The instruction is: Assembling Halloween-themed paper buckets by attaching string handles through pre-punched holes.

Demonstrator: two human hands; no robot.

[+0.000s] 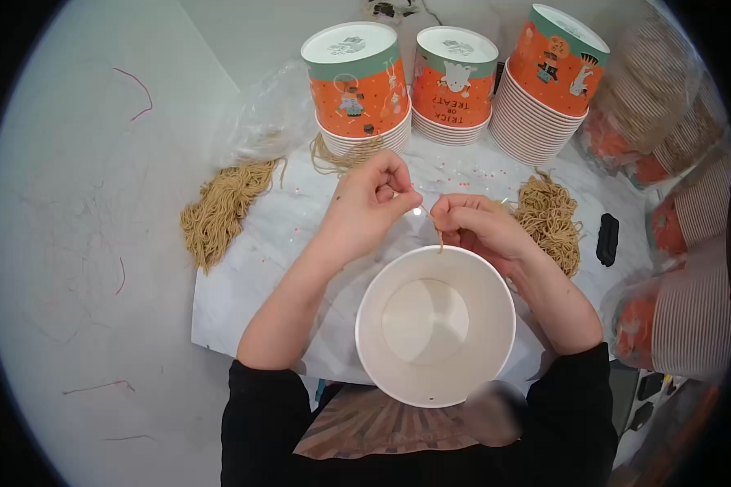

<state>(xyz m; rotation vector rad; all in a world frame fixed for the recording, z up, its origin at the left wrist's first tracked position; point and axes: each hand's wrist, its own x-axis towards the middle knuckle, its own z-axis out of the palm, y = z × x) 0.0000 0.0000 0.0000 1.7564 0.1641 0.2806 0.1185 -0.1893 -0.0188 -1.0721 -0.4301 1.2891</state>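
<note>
A thin tan cord (pixel 440 238) runs between my two hands above the far rim of a white paper bucket (pixel 489 341), its lower end hanging at that rim. My left hand (pixel 374 197) pinches the cord between thumb and fingers. Close beside it, my right hand (pixel 477 229) is closed on the cord too, fingers curled. The bucket stands upright, mouth toward me, with nothing seen inside. A small dark hole shows near its closest edge. Whether the cord passes through the far wall cannot be made out.
Bundles of tan cord lie left (pixel 227 213) and right (pixel 548 219). Three upside-down stacks of orange-and-green paper buckets (pixel 353 93) stand at the back. A black object (pixel 607 239) lies at right, near bagged bucket stacks (pixel 690 316). A clear plastic bag (pixel 272 114) sits back left.
</note>
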